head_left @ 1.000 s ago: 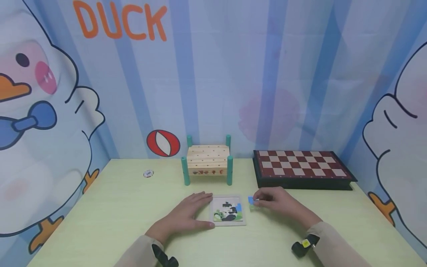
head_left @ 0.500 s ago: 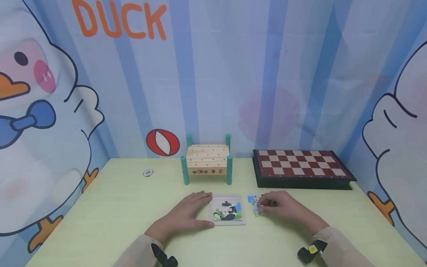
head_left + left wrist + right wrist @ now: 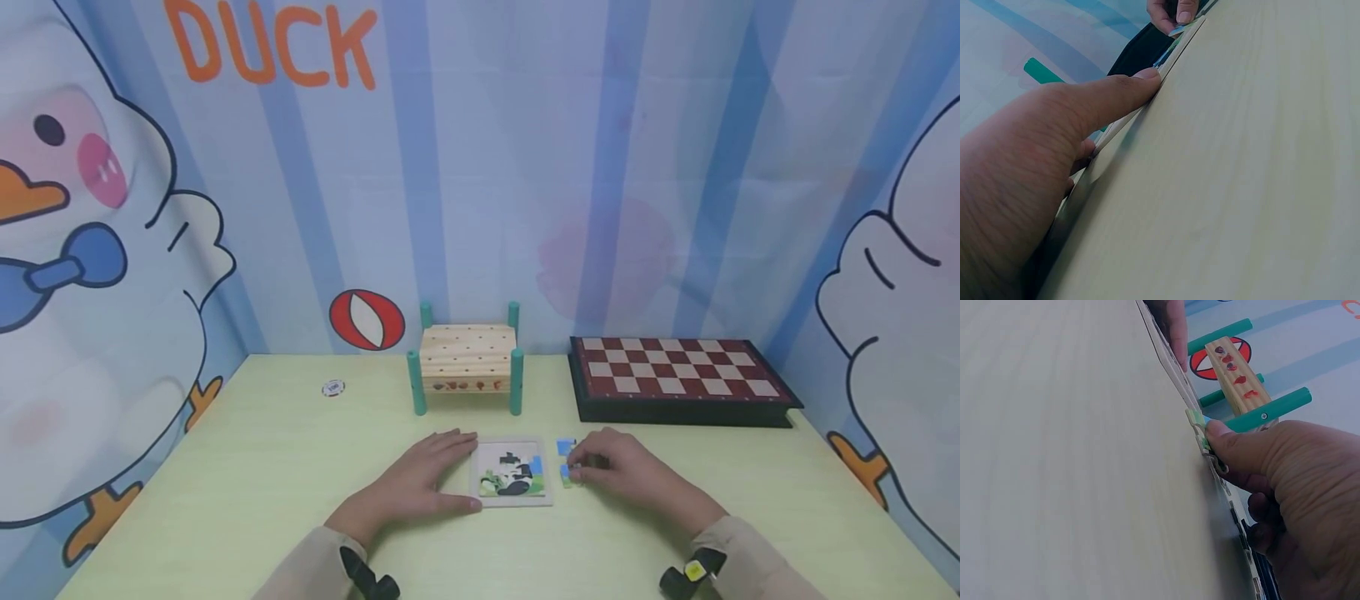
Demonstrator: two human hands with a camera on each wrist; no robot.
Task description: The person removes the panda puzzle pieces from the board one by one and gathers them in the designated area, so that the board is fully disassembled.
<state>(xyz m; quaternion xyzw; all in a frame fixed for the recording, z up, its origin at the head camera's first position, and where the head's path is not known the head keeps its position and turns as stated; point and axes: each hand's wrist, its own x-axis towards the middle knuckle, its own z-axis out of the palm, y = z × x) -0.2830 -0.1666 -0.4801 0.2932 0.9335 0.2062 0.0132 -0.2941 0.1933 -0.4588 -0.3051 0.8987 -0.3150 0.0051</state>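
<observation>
In the head view a small jigsaw tray (image 3: 516, 502) with a pale rim holds a partly filled panda picture. My left hand (image 3: 412, 483) rests along its left side, fingers extended at the upper corner and thumb at the lower one. The left wrist view shows that thumb (image 3: 1138, 84) against the tray's edge. To the right of the tray, my right hand (image 3: 622, 467) pinches a green and blue puzzle piece (image 3: 566, 476) between thumb and fingers, low over the table. Another blue puzzle piece (image 3: 566, 447) lies just beyond it. The right palm hides part of the table there.
Behind the tray stands a toy wooden bed (image 3: 468, 350) with green posts. A chessboard box (image 3: 682, 379) sits at the back right, beyond my right hand. One round chip (image 3: 333, 388) lies at the back left. A duck-print curtain (image 3: 487, 167) encloses the table.
My right hand drew right and toward me, uncovering loose pieces, then shifted back left with the green and blue puzzle piece. My left hand and the tray stay in place.
</observation>
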